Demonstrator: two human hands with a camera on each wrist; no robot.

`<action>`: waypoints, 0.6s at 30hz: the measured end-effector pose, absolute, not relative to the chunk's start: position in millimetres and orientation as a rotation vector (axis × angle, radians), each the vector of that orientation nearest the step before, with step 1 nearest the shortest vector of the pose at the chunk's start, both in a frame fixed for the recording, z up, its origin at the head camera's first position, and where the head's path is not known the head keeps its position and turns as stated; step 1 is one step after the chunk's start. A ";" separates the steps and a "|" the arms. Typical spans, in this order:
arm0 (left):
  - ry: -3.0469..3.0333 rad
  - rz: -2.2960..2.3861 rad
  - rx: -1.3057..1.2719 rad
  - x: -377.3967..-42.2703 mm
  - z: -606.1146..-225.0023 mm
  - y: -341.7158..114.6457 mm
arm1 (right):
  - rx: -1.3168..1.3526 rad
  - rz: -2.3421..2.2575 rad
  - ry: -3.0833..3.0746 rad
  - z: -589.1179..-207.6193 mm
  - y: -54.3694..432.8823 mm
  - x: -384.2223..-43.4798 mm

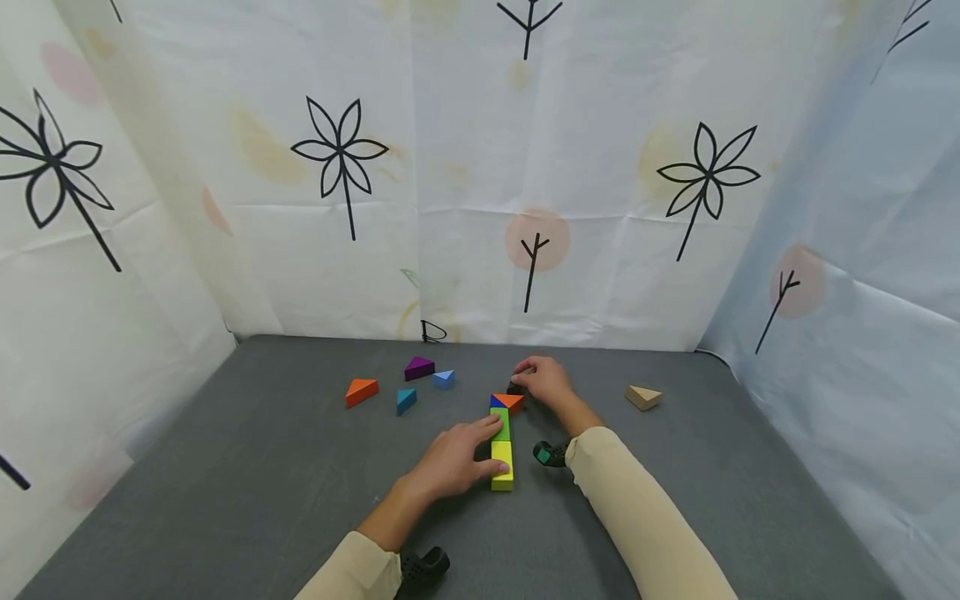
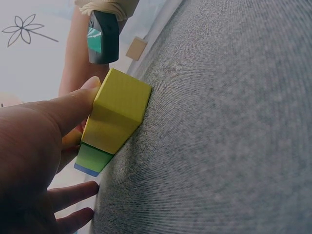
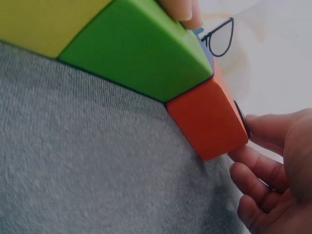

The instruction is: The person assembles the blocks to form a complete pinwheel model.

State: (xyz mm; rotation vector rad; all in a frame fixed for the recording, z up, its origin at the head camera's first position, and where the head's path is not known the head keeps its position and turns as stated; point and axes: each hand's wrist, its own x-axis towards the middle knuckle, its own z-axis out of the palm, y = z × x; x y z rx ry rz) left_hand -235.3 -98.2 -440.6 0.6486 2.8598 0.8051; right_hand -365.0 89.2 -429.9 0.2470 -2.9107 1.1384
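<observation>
A yellow block (image 1: 502,483) and a green block (image 1: 503,429) lie end to end in a line on the grey cloth. At the green block's far end, a blue triangular block (image 1: 496,402) and an orange triangular block (image 3: 207,122) sit side by side. My left hand (image 1: 452,460) rests on the line, thumb on the yellow block and fingertips on the green one. Just beyond the orange block, my right hand (image 1: 546,382) pinches a black block (image 1: 514,388). Only a dark edge of it shows in the right wrist view, so its full shape is hidden.
To the left lie an orange triangular block (image 1: 362,392), a purple one (image 1: 419,368), a light blue one (image 1: 444,379) and a teal one (image 1: 406,402). A wood-coloured triangular block (image 1: 643,397) lies right. Patterned white cloth walls (image 1: 465,167) enclose the table.
</observation>
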 end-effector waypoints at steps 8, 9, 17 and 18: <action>2.856 0.817 0.653 -235.5 -440.7 -98.1 | 0.260 1.237 -2.918 -429.3 84.0 -360.4; 2.856 0.817 0.654 -235.6 -440.6 -98.0 | 0.259 1.252 -2.916 -429.4 83.7 -359.9; 2.856 0.833 0.661 -235.3 -439.9 -98.6 | 0.262 1.298 -2.882 -429.9 81.4 -357.6; 2.856 0.833 0.661 -235.6 -440.0 -98.7 | 0.262 1.299 -2.878 -429.9 81.1 -357.2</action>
